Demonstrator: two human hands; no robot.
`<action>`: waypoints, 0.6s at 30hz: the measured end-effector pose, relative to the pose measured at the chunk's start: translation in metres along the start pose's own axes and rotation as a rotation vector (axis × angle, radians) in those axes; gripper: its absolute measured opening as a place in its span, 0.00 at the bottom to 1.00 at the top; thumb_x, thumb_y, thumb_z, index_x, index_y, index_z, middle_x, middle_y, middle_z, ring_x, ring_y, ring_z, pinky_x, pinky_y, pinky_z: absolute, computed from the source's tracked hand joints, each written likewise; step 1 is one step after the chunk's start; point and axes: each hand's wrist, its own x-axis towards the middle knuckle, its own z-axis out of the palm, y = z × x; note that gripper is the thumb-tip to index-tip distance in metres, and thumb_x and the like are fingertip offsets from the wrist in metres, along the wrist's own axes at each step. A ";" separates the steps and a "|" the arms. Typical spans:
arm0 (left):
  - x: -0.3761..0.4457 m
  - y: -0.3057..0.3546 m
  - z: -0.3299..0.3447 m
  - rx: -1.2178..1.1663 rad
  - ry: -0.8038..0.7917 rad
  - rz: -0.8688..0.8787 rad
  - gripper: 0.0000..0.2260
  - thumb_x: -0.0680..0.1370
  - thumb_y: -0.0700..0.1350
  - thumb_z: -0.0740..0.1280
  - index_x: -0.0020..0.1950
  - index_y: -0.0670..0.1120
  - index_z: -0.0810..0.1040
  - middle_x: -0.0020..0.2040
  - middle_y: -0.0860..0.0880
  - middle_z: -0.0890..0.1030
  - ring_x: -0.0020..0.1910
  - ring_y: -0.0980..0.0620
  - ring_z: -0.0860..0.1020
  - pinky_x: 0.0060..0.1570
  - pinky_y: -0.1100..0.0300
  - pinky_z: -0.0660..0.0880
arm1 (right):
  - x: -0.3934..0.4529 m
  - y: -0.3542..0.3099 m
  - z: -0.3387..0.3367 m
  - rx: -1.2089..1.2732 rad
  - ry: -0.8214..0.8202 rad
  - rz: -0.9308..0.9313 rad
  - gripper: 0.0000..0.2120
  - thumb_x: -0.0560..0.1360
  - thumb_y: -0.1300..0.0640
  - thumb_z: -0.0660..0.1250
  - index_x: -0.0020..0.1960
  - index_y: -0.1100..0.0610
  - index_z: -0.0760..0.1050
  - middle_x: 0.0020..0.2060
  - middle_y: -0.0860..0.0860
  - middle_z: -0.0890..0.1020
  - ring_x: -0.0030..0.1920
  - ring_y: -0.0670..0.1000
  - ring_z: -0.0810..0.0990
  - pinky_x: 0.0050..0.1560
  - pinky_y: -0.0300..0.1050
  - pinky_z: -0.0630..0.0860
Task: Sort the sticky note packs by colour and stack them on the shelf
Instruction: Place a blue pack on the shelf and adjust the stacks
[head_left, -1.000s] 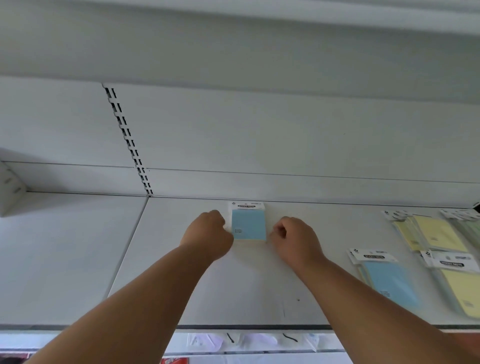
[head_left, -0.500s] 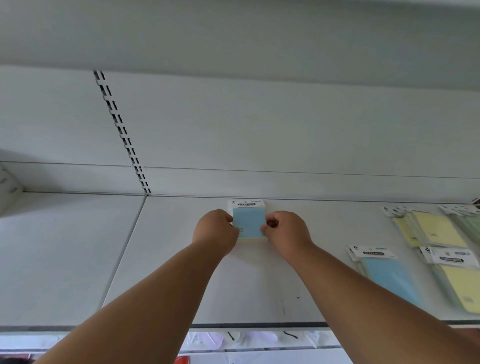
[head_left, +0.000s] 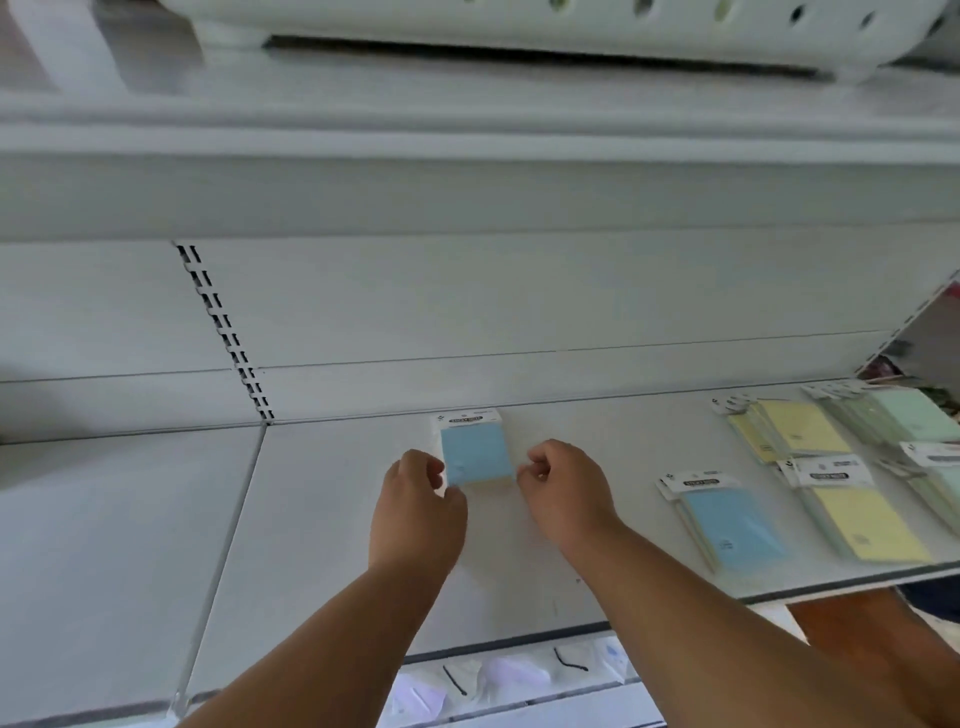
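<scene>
Head view, looking along 1 white shelf (head_left: 519, 571) with its back panel (head_left: 519, 312) and 1 slotted upright strip (head_left: 223, 332) at left. Broad bare shelf surface lies left of the hands and in front of them, reaching to the front edge; more bare surface separates the hands from the packs at right. 1 white perforated basket (head_left: 571, 31) sits on the level above, cut off by the top edge.

2 hands reach in. The left hand (head_left: 415, 514) and the right hand (head_left: 563, 491) flank 1 blue pack (head_left: 475, 452) lying flat near the back wall. Both have fingers curled; the left fingertips overlap the pack's lower left corner, while the right ones sit just beside its right edge. Whether either actually pinches it, I cannot tell.

At right lie 1 loose blue pack (head_left: 727, 525), 2 groups of yellow packs (head_left: 795, 428) and (head_left: 862, 519), and a green stack (head_left: 904, 415) at the far corner. Overlap and blur make the count within each group unclear. More packs at the right edge are cut off.
</scene>
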 end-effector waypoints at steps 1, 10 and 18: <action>-0.010 0.002 0.002 -0.007 -0.015 0.038 0.09 0.74 0.42 0.65 0.54 0.50 0.73 0.51 0.53 0.75 0.47 0.52 0.76 0.44 0.61 0.70 | -0.007 0.002 -0.004 -0.001 0.009 0.000 0.06 0.74 0.55 0.66 0.48 0.56 0.77 0.45 0.50 0.80 0.46 0.51 0.79 0.46 0.40 0.72; -0.050 0.033 0.032 0.040 -0.202 0.196 0.09 0.75 0.43 0.64 0.55 0.51 0.76 0.48 0.56 0.77 0.46 0.55 0.76 0.45 0.65 0.70 | -0.033 0.038 -0.061 -0.049 0.043 -0.055 0.07 0.76 0.54 0.65 0.51 0.54 0.79 0.45 0.48 0.81 0.45 0.48 0.78 0.47 0.40 0.73; -0.075 0.093 0.109 0.010 -0.308 0.107 0.11 0.76 0.44 0.63 0.56 0.51 0.79 0.49 0.55 0.81 0.45 0.55 0.78 0.42 0.65 0.72 | -0.025 0.110 -0.132 -0.170 -0.021 -0.166 0.12 0.78 0.55 0.63 0.60 0.53 0.77 0.55 0.50 0.78 0.53 0.49 0.78 0.55 0.39 0.72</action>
